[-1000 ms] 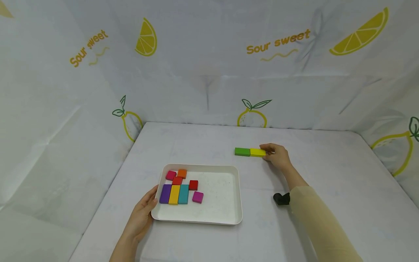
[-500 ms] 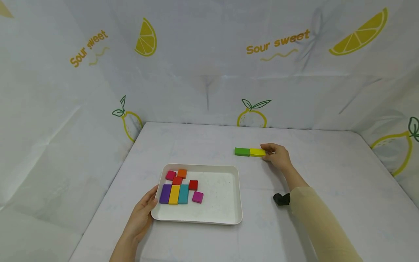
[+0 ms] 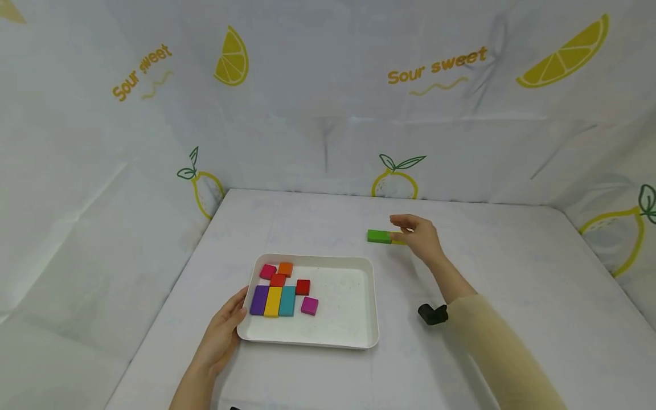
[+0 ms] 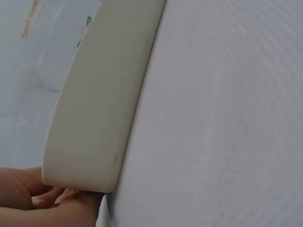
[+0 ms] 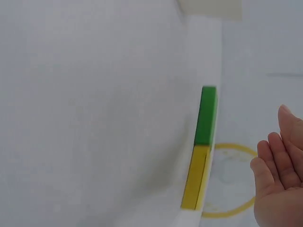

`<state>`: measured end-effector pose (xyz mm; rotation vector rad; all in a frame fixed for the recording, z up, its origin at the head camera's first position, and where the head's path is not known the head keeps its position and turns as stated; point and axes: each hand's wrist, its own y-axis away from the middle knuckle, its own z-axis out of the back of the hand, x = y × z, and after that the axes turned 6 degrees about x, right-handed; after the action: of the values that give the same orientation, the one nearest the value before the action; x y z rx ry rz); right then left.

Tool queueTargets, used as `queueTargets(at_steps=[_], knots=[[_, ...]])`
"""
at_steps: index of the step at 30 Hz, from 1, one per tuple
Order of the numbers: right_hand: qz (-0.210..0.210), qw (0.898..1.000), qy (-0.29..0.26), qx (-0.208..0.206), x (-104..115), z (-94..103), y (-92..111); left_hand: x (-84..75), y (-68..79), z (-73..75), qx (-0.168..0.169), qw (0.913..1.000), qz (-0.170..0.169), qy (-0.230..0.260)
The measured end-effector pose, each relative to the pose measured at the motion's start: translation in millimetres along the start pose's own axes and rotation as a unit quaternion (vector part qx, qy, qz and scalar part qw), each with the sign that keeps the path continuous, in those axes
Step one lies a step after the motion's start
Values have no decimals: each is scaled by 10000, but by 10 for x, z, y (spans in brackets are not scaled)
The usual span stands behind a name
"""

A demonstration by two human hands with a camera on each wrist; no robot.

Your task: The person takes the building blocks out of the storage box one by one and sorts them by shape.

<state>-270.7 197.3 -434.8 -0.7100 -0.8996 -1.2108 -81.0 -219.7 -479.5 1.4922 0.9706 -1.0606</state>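
Note:
At the left side of a white tray point(image 3: 333, 336), my left hand point(image 3: 220, 330) grips the rim, its thumb over the edge. The left wrist view shows its fingers point(image 4: 71, 208) at the tray's end wall. Behind the tray, a green block point(image 3: 378, 236) and a yellow block point(image 3: 398, 241) lie end to end on the white cloth. My right hand point(image 3: 420, 236) hovers over the yellow block with fingers loosely extended, hiding part of it. Both blocks show whole in the right wrist view, apart from the hand point(image 5: 281, 175), which holds nothing.
Purple point(image 3: 259, 300), yellow point(image 3: 273, 302) and teal point(image 3: 287, 301) blocks stand side by side in the tray. Around them lie smaller pink, orange, red and magenta point(image 3: 310, 306) blocks. A black object point(image 3: 433, 314) sits beside the right sleeve. Printed cloth walls point(image 3: 307, 114) enclose the table.
My right hand has let go of the yellow block's right end, risen and moved left over it. The left hand keeps its grip on the tray, and the blocks stay in place.

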Motion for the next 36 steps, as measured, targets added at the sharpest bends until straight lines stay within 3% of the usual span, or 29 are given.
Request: queueTargets(at_steps=[9, 15, 25, 36], knots=[[533, 9914, -864, 821, 583, -618, 262, 11, 0, -5, -3, 10000, -11, 92], [680, 9829, -887, 1465, 865, -1079, 473, 3, 12, 4, 70, 9999, -112, 41], [838, 9761, -388, 1965, 965, -1696, 617, 8, 23, 7, -36, 9999, -122, 74], [566, 9774, 210, 2024, 910, -1968, 619, 10, 19, 2, 30, 9999, -140, 29]])
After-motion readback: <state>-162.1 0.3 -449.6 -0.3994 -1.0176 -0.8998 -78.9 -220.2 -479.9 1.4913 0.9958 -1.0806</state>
